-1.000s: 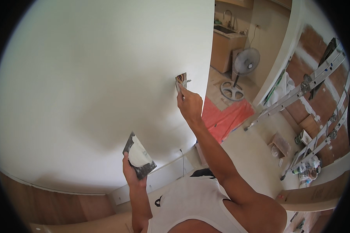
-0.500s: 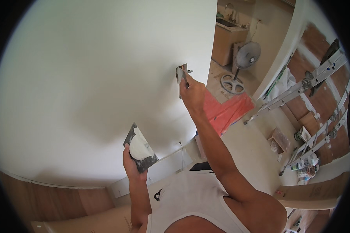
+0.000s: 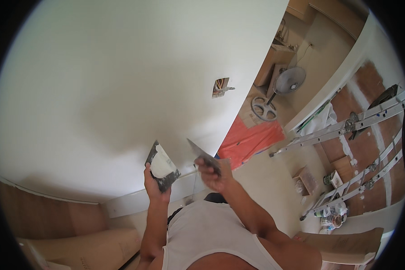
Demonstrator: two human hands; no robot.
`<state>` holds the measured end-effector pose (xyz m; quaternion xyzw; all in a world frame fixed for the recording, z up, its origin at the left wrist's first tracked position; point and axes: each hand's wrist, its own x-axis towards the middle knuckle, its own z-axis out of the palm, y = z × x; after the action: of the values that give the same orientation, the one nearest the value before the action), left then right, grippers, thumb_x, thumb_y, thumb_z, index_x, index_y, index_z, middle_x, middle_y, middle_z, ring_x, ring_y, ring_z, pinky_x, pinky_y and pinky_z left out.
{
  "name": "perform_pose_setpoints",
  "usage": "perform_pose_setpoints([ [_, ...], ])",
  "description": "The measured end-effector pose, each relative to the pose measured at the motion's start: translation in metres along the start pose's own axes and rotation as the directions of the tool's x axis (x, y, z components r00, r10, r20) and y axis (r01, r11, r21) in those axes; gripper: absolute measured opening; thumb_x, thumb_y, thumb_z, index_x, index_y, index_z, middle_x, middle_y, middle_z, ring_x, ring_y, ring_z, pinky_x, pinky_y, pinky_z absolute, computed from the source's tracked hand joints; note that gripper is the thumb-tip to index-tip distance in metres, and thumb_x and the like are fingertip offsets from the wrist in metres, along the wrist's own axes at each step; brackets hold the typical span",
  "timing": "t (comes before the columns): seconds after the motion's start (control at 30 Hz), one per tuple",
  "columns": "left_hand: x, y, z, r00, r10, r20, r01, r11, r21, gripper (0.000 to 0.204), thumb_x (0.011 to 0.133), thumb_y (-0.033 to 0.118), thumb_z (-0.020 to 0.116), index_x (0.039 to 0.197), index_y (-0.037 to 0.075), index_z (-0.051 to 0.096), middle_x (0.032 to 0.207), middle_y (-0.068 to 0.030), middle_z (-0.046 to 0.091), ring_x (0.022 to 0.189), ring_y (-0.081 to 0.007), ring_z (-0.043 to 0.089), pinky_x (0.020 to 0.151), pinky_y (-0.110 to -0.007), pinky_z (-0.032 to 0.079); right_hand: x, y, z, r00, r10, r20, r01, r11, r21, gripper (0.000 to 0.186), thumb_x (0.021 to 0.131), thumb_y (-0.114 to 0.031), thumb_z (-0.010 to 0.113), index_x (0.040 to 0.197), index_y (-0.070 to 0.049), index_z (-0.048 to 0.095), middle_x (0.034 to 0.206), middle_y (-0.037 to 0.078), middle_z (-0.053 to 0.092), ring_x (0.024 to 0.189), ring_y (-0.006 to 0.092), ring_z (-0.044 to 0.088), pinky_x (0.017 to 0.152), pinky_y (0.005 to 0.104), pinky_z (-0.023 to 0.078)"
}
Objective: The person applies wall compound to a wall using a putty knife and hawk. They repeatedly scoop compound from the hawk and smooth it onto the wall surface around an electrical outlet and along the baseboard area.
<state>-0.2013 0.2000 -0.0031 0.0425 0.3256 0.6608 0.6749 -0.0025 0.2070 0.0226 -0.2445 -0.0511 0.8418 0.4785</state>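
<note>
My left hand is closed on a dark flat plate, a wide plastering blade by its look, with a thick patch of white putty on its face. To the right of it, my right hand grips a putty knife, blurred by motion, its blade tilted up and to the left. Both tools are in front of the white wall, with a gap between them. Higher on the wall, an open electrical box shows coloured wires and a whitish piece sticking out.
Beyond the wall's right edge stand a grey pedestal fan and a red sheet on the floor. A metal ladder leans across the right side, near a small open box. Cardboard lies at the lower left.
My right hand has come down from the electrical box with the putty knife, toward the plate in my left hand. The left hand stays nearly in place. The view has tilted.
</note>
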Motion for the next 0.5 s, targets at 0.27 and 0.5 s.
perform_pose_setpoints([
  [0.27, 0.004, -0.023, -0.002, 0.999, 0.046, 0.026, -0.046, 0.999, 0.006, 0.042, 0.101, 0.039, 0.045, 0.124, 0.005, 0.054, 0.117, -0.0091, 0.063, 0.107, -0.0231, 0.063, 0.093, -0.039, 0.05, 0.021, 0.029, -0.037, 0.975, 0.124, -0.186, -0.137, 0.989, -0.06, 0.017, 0.094, -0.019, 0.062, 0.105, -0.007, 0.056, 0.081, -0.002, 0.055, 0.052, 0.0021, 0.041, 0.035, 0.0133, 0.028],
  [0.5, -0.01, 0.007, -0.029, 0.993, 0.113, 0.023, -0.116, 0.985, 0.132, 0.054, 0.1, 0.05, 0.043, 0.131, 0.006, 0.05, 0.124, -0.0078, 0.06, 0.111, -0.0223, 0.06, 0.094, -0.039, 0.05, -0.013, -0.025, -0.026, 0.959, -0.24, -0.153, 0.174, 0.92, -0.352, 0.038, 0.093, -0.018, 0.064, 0.126, -0.004, 0.052, 0.095, 0.001, 0.064, 0.074, 0.0044, 0.061, 0.058, 0.0182, 0.049],
])
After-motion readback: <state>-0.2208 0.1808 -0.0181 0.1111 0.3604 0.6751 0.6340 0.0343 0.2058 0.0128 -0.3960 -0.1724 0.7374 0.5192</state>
